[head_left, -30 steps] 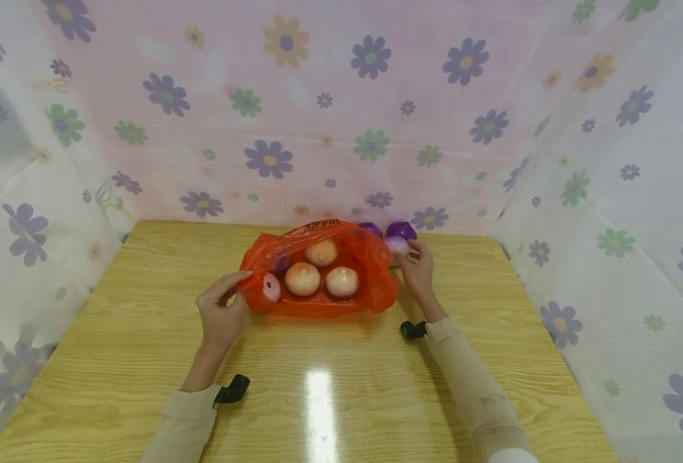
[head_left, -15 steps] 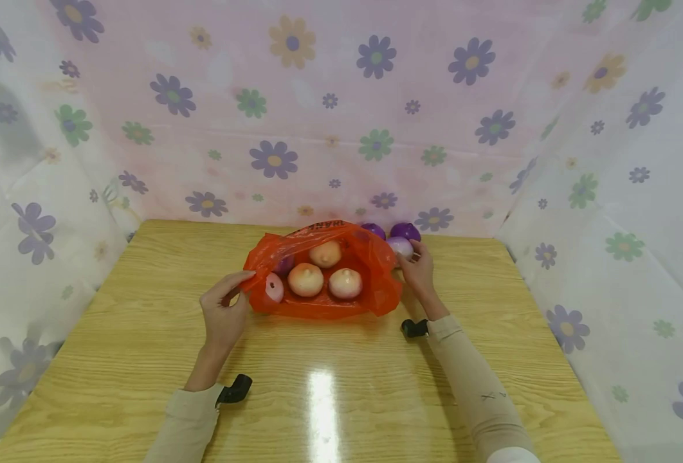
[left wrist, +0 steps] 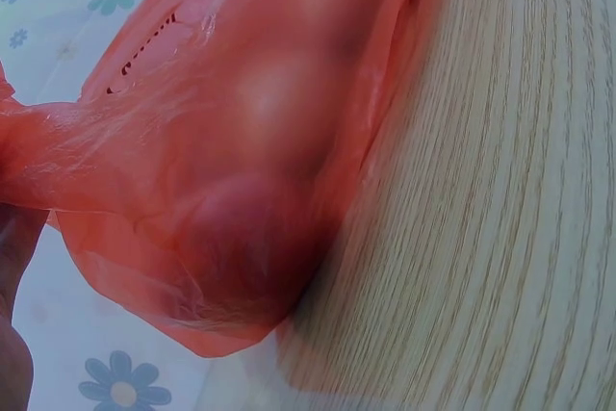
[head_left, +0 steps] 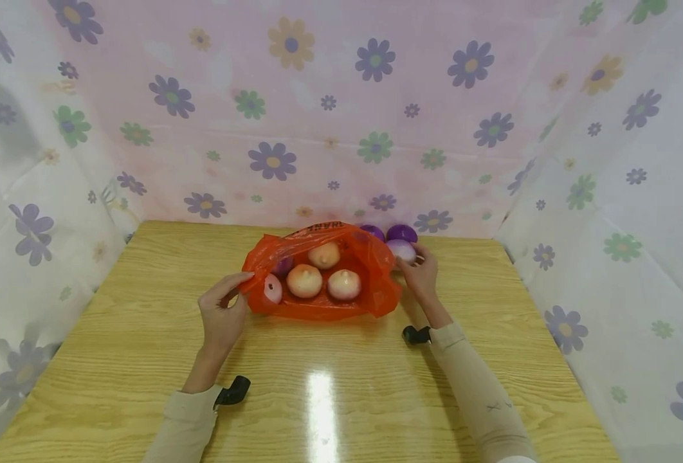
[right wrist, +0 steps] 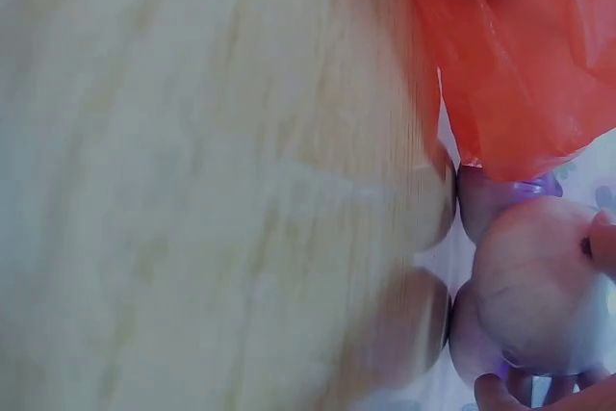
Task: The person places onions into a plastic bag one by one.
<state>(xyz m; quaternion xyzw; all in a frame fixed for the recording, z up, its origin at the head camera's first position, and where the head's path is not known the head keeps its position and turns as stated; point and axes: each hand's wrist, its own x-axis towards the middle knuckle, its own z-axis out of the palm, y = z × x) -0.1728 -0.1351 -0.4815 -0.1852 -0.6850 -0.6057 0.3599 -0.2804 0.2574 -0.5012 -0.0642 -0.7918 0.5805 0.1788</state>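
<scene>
A red plastic bag (head_left: pixel 318 310) lies on the table with its mouth towards me; inside are several onions, among them a pale one (head_left: pixel 344 285), an orange-tinged one (head_left: pixel 304 281) and a pinkish one at the left. My left hand (head_left: pixel 223 312) pinches the bag's left edge. To the right of the bag, my right hand (head_left: pixel 422 273) grips a pale purple onion (head_left: pixel 400 251); the right wrist view shows fingers around this onion (right wrist: pixel 539 286). Through the film in the left wrist view, round shapes press against the bag (left wrist: pixel 260 122).
Two dark purple onions, one of them (head_left: pixel 402 233) behind the held one, stand at the table's back edge. The wooden table (head_left: pixel 376 399) stretches in front of the bag. Flowered cloth (head_left: pixel 330 128) hangs behind and at both sides.
The view has shifted slightly. My right hand has moved a little to the right with the pale purple onion. My left hand keeps its pinch on the bag.
</scene>
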